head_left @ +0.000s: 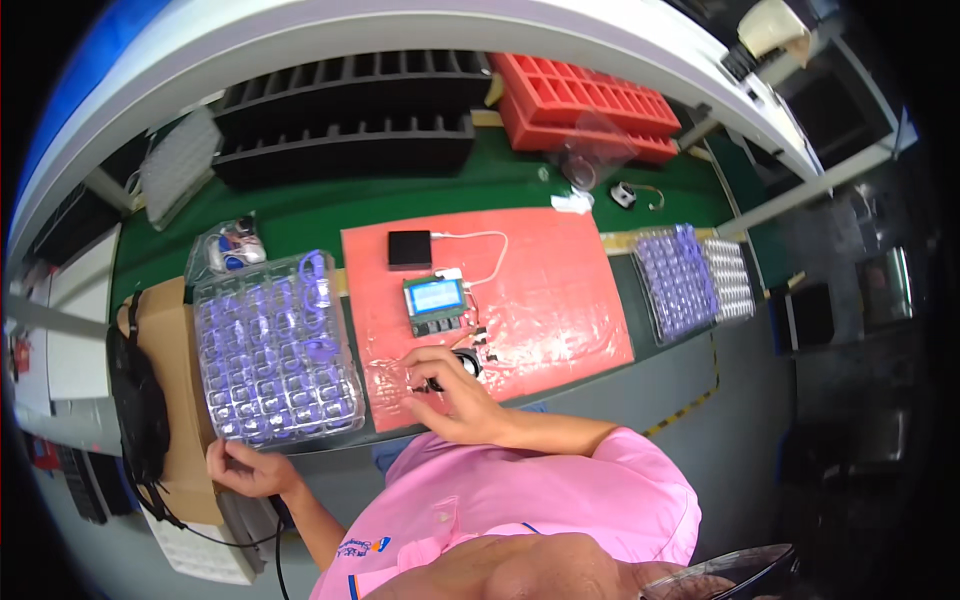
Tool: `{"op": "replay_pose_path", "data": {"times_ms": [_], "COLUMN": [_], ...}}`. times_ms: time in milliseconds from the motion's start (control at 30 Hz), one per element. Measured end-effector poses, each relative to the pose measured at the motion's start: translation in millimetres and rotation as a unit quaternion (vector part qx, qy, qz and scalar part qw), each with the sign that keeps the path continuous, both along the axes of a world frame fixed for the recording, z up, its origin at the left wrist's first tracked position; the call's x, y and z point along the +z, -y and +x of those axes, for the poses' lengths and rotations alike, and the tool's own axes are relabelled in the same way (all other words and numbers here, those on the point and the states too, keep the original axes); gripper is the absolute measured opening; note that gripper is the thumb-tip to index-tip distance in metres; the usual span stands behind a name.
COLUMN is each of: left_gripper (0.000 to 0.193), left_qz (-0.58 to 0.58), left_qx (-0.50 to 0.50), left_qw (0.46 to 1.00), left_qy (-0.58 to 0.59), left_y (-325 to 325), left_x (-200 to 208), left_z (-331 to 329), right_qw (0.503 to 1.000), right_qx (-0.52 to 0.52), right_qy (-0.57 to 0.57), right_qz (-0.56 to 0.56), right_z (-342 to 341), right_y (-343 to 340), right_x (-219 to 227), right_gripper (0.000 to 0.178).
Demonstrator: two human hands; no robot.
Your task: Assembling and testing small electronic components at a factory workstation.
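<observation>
My right hand (458, 400) curves over a small round black device with a white face (466, 366) on the red mat (560, 300). Its thumb and fingers bend round the device's left side; the palm hides part of it. Just beyond stands a green circuit board with a lit blue screen (436, 298), with thin wires close by. A white cable (506, 255) joins it to a black box (409, 249). By the near left corner of a clear tray of purple parts (275, 350), my left hand (250, 470) has its fingers curled; whatever they hold is hidden.
Black slotted racks (345, 150) and red slotted bins (590, 110) line the back. Another tray of purple parts (675, 285) lies right, near a loose wired device (624, 195). A bagged item (235, 247) lies behind the left tray; a cardboard box (165, 370) stands left.
</observation>
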State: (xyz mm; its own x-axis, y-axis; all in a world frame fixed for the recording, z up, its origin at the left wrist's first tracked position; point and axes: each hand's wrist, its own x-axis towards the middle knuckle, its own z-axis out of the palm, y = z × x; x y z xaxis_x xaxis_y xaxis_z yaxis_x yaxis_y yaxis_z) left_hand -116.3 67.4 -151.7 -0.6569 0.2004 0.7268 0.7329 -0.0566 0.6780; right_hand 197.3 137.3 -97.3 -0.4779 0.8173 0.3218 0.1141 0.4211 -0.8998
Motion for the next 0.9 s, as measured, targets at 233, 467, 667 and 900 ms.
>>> {"op": "replay_pose_path", "data": {"times_ms": [233,467,667,900], "left_gripper": [0.020,0.013,0.028,0.047], "left_qz": [-0.070,-0.063,-0.055,-0.035], "left_qx": [-0.026,-0.060,0.033,0.029], "left_qw": [0.985,0.991,0.998,0.998], "left_qy": [-0.158,-0.101,-0.027,0.041], "left_y": [1.2,24.9,18.5,8.6], "left_x": [34.7,9.8,-33.0,-53.4], "left_z": [43.3,37.5,20.3,12.3], "right_qw": [0.991,0.990,0.968,0.937], "right_qx": [-0.053,-0.052,-0.029,0.038], "right_qy": [0.049,0.054,0.044,0.131], "right_qz": [0.109,0.123,0.246,0.322], "right_z": [19.4,1.2,-84.5,-247.5], "right_y": [-13.6,-44.7,-157.0,-302.6], "right_x": [10.8,23.5,50.1,34.3], "right_gripper": [0.018,0.015,0.015,0.016]}}
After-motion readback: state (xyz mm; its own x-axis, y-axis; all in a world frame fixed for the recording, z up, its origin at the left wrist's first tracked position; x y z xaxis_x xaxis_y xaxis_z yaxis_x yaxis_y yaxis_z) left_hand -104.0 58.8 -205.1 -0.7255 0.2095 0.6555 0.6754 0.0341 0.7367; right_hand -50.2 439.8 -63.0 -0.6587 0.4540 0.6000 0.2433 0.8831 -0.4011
